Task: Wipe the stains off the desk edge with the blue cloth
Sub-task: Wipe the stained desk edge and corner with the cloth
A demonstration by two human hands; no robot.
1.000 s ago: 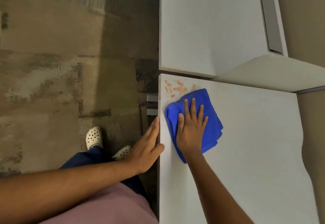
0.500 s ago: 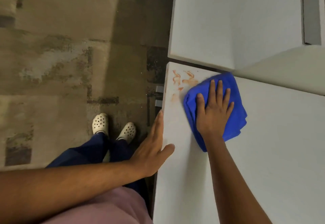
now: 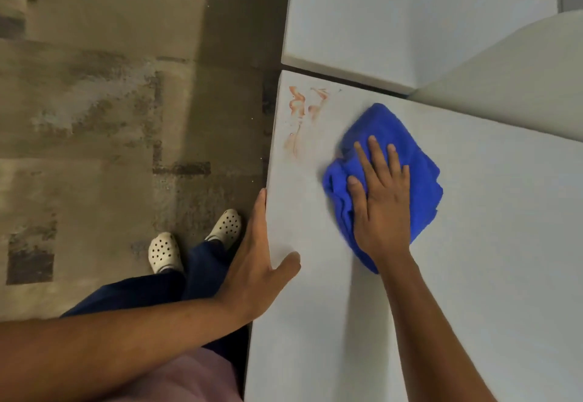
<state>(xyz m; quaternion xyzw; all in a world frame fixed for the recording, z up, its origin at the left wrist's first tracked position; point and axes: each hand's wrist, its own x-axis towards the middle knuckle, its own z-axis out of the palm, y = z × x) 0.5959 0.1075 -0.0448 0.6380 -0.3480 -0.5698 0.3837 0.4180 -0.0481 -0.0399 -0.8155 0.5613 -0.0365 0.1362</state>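
Orange-brown stains (image 3: 303, 114) smear the far left corner of the white desk (image 3: 473, 275), close to its left edge. The crumpled blue cloth (image 3: 419, 161) lies on the desk to the right of the stains, apart from them. My right hand (image 3: 381, 202) presses flat on the cloth with straight, spread fingers. Against the desk's left edge rests my left hand (image 3: 262, 262), fingers straight along the side and thumb lying on the top.
A second white desk (image 3: 410, 16) butts against the far end, with a pale divider panel (image 3: 520, 79) at the right. Patterned carpet (image 3: 110, 117) lies to the left. My feet in white clogs (image 3: 192, 240) stand beside the desk edge.
My right hand has slid the cloth right and nearer to me, away from the stains. The stains look more smeared along the edge. My left hand stays on the desk edge.
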